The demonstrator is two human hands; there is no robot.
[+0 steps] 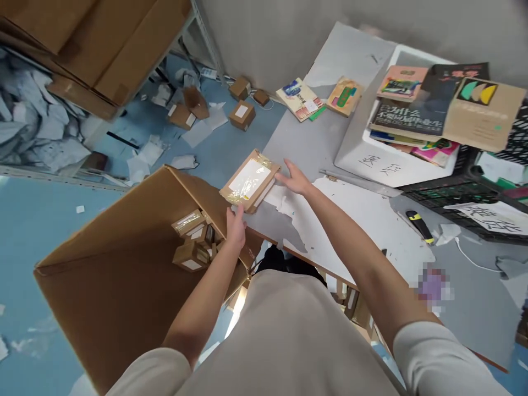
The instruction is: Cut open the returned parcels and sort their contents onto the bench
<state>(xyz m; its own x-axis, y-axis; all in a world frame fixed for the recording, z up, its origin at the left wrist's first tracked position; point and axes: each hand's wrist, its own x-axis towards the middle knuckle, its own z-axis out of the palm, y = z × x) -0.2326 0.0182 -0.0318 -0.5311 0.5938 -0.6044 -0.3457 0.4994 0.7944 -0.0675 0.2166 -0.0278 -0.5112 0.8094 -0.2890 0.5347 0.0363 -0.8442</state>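
Observation:
A flat cardboard parcel (249,180) with a white label and shiny clear tape is between my two hands, at the left end of the table. My left hand (236,226) grips its near edge, the thumb and a finger visible against the cardboard. Against the right-hand edge of the parcel is my right hand (295,179), its thumb on the side and some fingers hidden behind it. Just left of the parcel stands a large open cardboard box (124,220). Inside lie several small brown parcels (192,256) with labels.
Two books (301,100) lie at the table's far side. A white foam box (350,146) piled with books stands right, beside a black crate (466,203). A yellow-black box cutter (419,227) rests nearby. Small cartons (242,115) and paper litter the blue floor.

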